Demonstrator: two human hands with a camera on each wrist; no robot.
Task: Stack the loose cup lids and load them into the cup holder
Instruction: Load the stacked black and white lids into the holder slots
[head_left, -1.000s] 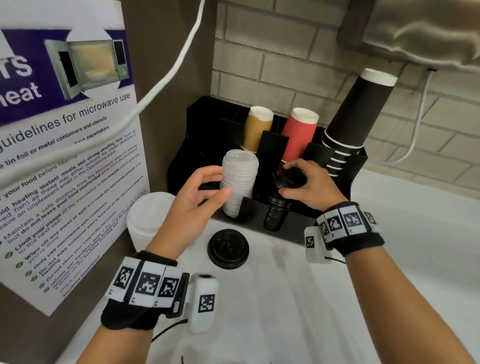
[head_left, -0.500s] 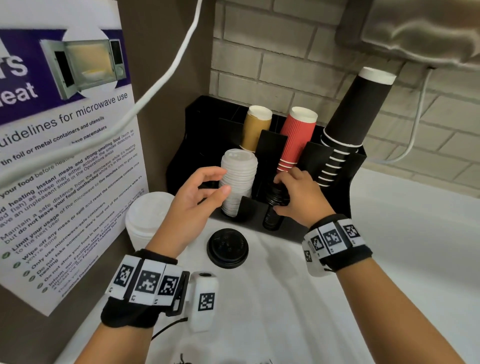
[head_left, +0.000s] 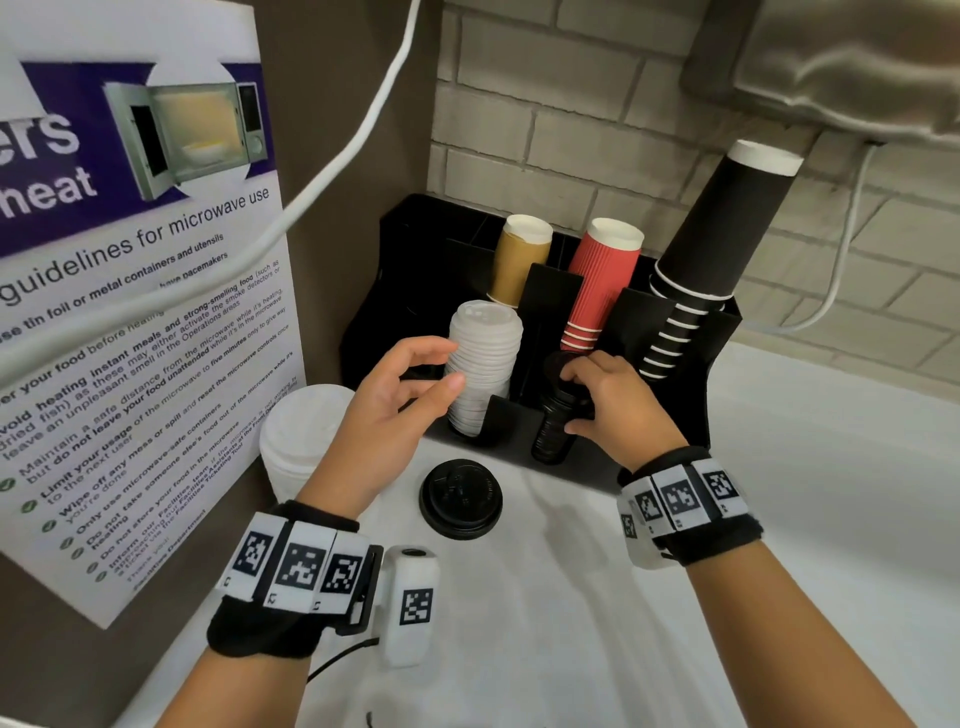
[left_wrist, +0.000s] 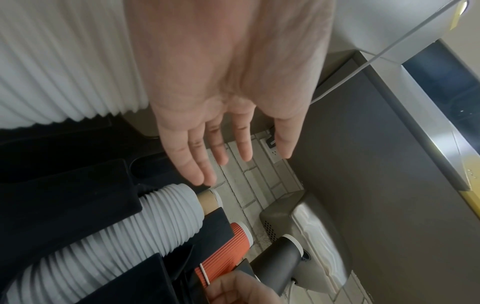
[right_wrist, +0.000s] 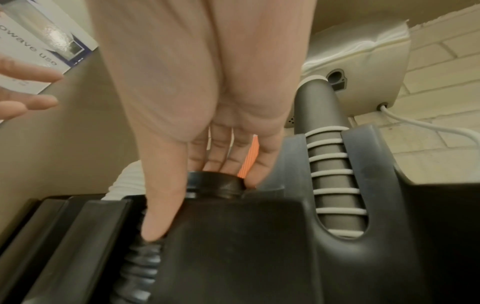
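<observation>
My right grip now curls round the black lid stack, seating it lower in the cup holder slot than a moment ago. My left grip stays open beside the white lid stack. Nearer me, one loose black lid waits on the white bench, brick wall behind.

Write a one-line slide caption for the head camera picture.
Right hand grips a ribbed stack of black plastic lids in the black cup holder; left hand hovers open.

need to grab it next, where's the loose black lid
In the head view, the loose black lid lies on the white counter, between both wrists.
</observation>
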